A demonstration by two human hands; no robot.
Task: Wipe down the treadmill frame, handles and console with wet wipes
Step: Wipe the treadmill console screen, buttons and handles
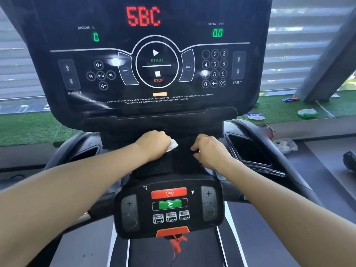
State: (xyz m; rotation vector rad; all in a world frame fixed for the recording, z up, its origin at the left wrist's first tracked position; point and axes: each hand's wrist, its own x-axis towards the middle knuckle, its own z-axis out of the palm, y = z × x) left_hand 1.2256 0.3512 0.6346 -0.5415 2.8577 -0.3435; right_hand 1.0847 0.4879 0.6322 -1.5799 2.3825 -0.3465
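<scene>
The left hand (pixel 154 144) grips a white wet wipe (pixel 172 145), pressing it on the black neck (pixel 173 160) under the treadmill console (pixel 154 54). Just right of it, the right hand (pixel 210 151) rests there with fingers curled, holding nothing visible.

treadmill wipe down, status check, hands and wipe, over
Left hand grips the white wipe on the black column below the console. Right hand curled on the column, no wipe. Nothing in the way.
</scene>
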